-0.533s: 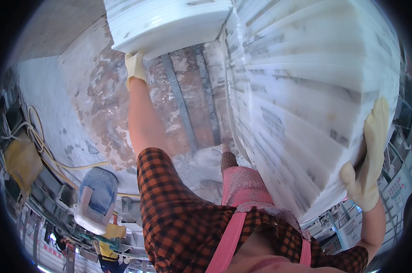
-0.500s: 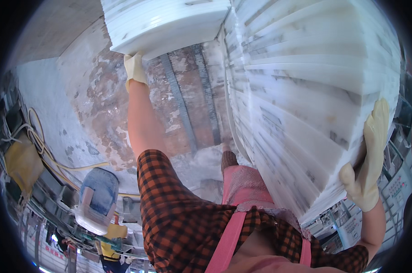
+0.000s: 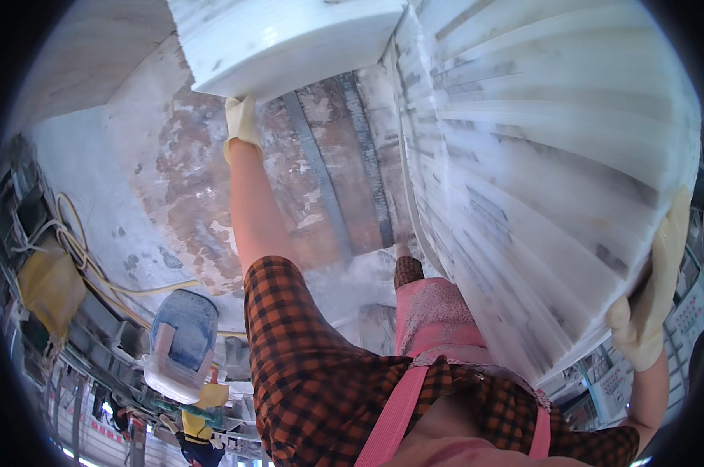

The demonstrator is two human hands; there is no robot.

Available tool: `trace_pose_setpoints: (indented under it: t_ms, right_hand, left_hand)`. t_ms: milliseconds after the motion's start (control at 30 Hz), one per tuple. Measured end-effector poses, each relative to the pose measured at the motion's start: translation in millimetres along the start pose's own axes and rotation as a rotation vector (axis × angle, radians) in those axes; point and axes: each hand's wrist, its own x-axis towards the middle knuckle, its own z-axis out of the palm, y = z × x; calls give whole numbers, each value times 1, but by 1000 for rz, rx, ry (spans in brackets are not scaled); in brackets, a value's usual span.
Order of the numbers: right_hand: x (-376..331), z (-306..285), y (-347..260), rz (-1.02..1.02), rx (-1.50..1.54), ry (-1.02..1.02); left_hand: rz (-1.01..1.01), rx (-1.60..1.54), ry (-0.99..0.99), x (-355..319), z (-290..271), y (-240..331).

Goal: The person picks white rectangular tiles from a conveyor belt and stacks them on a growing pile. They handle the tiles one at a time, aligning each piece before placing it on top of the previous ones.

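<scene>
Two bodies of white, grey-veined stone slabs, marble by their look, stand before me. My left hand (image 3: 243, 121), in a cream rubber glove, is at the lower edge of the far slab stack (image 3: 305, 58); its fingertips are partly hidden there. On the right, a tall fanned stack of slabs (image 3: 539, 179) rises close to my body. Its outer right edge is held by my right hand (image 3: 651, 292), gloved alike, with the thumb apart from the long fingers. Some of those fingers are hidden along the edge.
A worn, patchy brown-and-white surface (image 3: 204, 194) with dark strips lies beneath my left arm. To the left are a blue-and-white plastic container (image 3: 185, 327), yellowish hoses (image 3: 80, 249) and a yellow sheet-like thing (image 3: 50, 288). Another person (image 3: 199, 436) in yellow is at the lower left.
The whole view has shifted slightly, so most things appear farther right. The right stack's outer edge and my right hand sit farther out. Both hands keep to their edges.
</scene>
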Motion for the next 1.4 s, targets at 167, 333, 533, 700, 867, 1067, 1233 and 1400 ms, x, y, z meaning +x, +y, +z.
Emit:
trace_pose_setpoints:
  t_ms: [167, 333, 533, 700, 867, 1067, 1233, 1400]
  right_hand:
    - [0, -5, -9, 169, -60, -173]
    - [-8, -3, -13, 287, 43, -168]
    - [-13, 1, -9, 257, 67, -182]
    - [-11, 3, -8, 227, 69, -175]
    - [-9, 3, -8, 209, 68, -189]
    - [-3, 2, -8, 134, 36, -146]
    - [2, 1, 0, 30, -59, -8]
    - [5, -4, -5, -12, 23, 45]
  left_hand:
    - [-21, -98, 13, 27, 8, -46]
    - [-7, -146, 22, 47, 8, -72]
    - [-113, -65, 30, 59, -3, -79]
    - [-150, -161, -1, 55, -2, -77]
    - [-78, -20, -8, 43, 9, -66]
    - [49, 435, 88, 32, 30, -64]
    - [-60, 843, 197, -38, 81, -71]
    - [62, 581, -162, -172, 116, -86]
